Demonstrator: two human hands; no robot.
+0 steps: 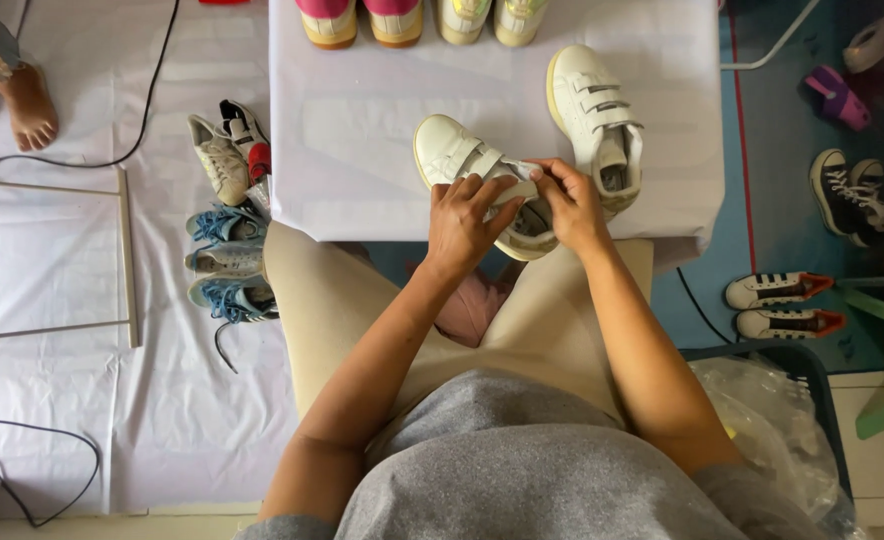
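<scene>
Two hands work at one white strap shoe on the near edge of a table covered with a white cloth. That cloth surface is the largest item in view; a white sheet covers the floor to the left of it.

On the table, a second white strap shoe lies just beside the first, on the right, sole edge up. Two more pairs sit at the far edge: a pink pair and a pale yellow pair.

On the floor at left, a row of worn sneakers lies against the table. At right stand a black high-top pair and a white pair with orange trim. A bin lined with clear plastic sits at lower right.

The left hand rests on the heel part of the shoe, fingers curled down over it, steadying it. The right hand pinches the free end of the nearest strap between thumb and fingertips, fingers almost closed.

Judgement: the step in hand appears to be working a strap at the shoe's opening. Whether it is being fastened or released cannot be told. The next move calls for a steady hold on the heel while the strap end is guided along its line.
</scene>
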